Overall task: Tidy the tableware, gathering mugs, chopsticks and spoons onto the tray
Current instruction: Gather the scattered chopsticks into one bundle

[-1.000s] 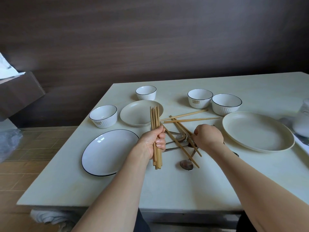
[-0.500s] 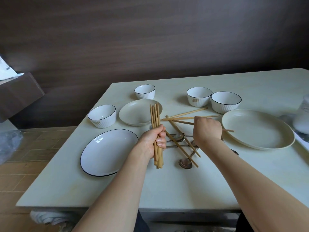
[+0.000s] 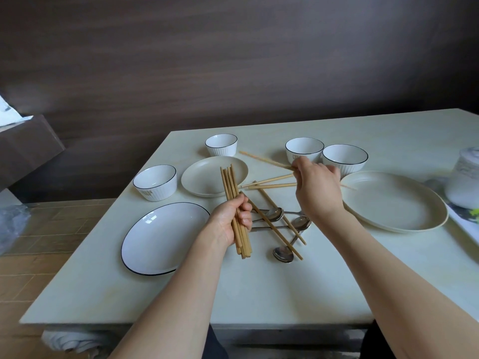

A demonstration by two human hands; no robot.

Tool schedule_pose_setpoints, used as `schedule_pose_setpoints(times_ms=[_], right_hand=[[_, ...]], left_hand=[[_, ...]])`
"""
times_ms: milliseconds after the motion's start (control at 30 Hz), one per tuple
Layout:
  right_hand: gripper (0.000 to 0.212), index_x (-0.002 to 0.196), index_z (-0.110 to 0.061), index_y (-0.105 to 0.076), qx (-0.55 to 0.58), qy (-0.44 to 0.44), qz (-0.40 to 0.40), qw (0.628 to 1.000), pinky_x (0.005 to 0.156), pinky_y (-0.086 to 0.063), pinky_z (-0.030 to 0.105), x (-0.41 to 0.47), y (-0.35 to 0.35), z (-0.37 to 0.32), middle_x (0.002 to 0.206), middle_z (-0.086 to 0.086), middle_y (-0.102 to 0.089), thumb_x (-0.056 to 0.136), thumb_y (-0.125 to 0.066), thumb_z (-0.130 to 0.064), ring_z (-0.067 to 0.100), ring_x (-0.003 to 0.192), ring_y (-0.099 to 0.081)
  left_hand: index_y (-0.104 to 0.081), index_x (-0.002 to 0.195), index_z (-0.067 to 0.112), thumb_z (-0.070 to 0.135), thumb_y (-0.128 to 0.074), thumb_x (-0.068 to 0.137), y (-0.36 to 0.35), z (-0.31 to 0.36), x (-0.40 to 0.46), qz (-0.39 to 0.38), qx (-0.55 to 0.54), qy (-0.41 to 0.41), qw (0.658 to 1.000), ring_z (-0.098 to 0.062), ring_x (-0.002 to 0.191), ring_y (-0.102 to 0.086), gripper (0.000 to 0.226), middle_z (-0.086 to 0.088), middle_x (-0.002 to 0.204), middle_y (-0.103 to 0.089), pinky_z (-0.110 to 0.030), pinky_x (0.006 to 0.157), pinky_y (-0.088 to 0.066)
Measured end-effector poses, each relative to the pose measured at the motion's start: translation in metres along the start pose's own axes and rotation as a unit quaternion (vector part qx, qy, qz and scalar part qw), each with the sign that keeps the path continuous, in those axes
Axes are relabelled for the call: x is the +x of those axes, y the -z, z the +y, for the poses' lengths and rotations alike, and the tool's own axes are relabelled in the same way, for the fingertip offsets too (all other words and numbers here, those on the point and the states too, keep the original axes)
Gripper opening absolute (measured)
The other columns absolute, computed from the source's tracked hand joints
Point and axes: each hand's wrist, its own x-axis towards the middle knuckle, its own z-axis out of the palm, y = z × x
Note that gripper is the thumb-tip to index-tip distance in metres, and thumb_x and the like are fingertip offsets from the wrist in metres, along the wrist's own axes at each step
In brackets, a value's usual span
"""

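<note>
Left hand (image 3: 230,224) fist grasping chopstick bundle (image 3: 234,203); right hand (image 3: 317,187) pinching one raised chopstick (image 3: 264,159).
Sticks light, stiff, smooth, likely slip endwise; pinch mid-shaft, loose chopsticks (image 3: 272,183) just below right fingertips.

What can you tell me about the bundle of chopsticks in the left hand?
The bundle is about six plain, light wooden chopsticks, straight and square-ended. The left hand grips them low down, fingers curled round and thumb on the front. They stand nearly upright, leaning slightly left, with the tops fanned a little in front of the beige plate and the lower ends uneven just above the table. Whether those ends touch the table cannot be told.
</note>
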Motion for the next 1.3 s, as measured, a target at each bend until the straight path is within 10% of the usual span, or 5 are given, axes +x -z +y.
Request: schedule_pose_setpoints(times_ms=[233, 633, 1000, 1300], right_hand=[[0.012, 0.089, -0.015, -0.07, 0.099, 0.146, 0.1, 0.979, 0.076, -0.034, 0.032, 0.0, 0.001, -0.007, 0.086, 0.006, -0.059, 0.086, -0.06, -0.009, 0.031, 0.081, -0.053], [0.036, 0.095, -0.013, -0.073, 0.121, 0.234, -0.076, 0.962, 0.06, -0.049, 0.032, -0.011, -0.018, -0.01, 0.081, 0.006, -0.066, 0.064, -0.07, 0.006, 0.03, 0.076, -0.06], [0.049, 0.131, -0.021, -0.053, 0.128, 0.109, -0.09, 0.982, 0.081, -0.05, 0.037, -0.011, -0.02, -0.009, 0.107, 0.002, -0.068, 0.088, -0.047, 0.002, 0.024, 0.103, -0.058], [0.039, 0.124, -0.013, -0.058, -0.022, -0.054, -0.191, 0.98, 0.091, -0.042, 0.034, -0.012, -0.031, 0.015, 0.124, 0.005, -0.061, 0.088, -0.047, -0.002, 0.027, 0.12, -0.046]], left_hand=[[-0.055, 0.077, 0.006, 0.019, -0.05, 0.097, -0.006, 0.002, -0.011, -0.05, 0.005, 0.012, 0.999, -0.015, 0.045, -0.065, 0.025, -0.008, 0.062, -0.067, -0.022, 0.041, -0.054], [-0.059, 0.093, 0.004, 0.024, -0.043, 0.1, -0.012, -0.002, -0.018, -0.117, 0.059, 0.021, 0.991, -0.015, 0.052, -0.069, 0.026, -0.009, 0.068, -0.071, -0.024, 0.047, -0.057], [-0.054, 0.085, 0.012, 0.027, -0.048, 0.097, -0.005, -0.002, -0.007, -0.094, 0.055, 0.039, 0.993, -0.002, 0.032, -0.038, 0.02, 0.006, 0.049, -0.046, -0.011, 0.033, -0.036], [-0.048, 0.07, 0.017, 0.035, -0.056, 0.093, -0.002, 0.0, 0.002, -0.022, 0.05, -0.002, 0.999, -0.003, 0.024, -0.028, 0.03, 0.009, 0.037, -0.033, -0.008, 0.029, -0.022]])
